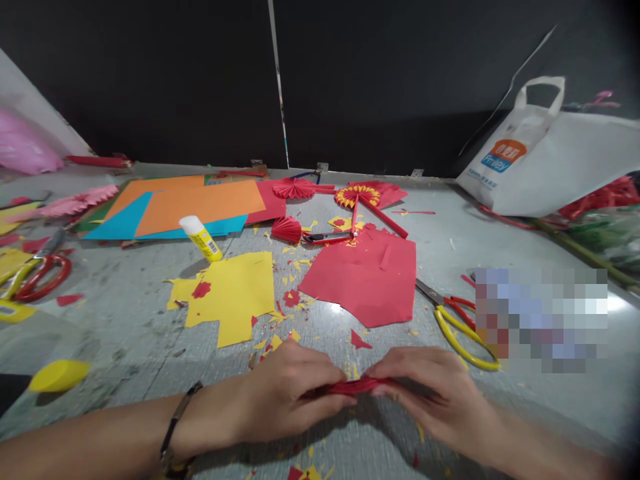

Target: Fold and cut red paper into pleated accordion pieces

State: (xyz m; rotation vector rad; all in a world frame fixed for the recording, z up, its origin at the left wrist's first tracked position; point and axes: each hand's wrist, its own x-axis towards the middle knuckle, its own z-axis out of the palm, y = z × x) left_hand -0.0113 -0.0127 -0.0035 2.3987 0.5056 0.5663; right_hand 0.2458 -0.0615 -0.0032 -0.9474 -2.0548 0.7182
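Observation:
Between my two hands, low over the front of the table, is a narrow folded strip of red paper (357,386). My left hand (300,387) pinches its left end and my right hand (425,387) pinches its right end; the fingers hide both ends. Just beyond lie a cut sheet of yellow paper (250,290) and a cut sheet of red paper (370,280). Small red and yellow scraps are strewn around them. To the right of the red sheet rest scissors (463,327) with yellow and red handles.
A glue stick (201,239) stands tilted near orange sheets (200,207) and a blue sheet (117,217). Pleated red fans (295,189) and a box cutter (327,237) lie farther back. Another pair of scissors (43,277) is at left, a white bag (545,153) at right.

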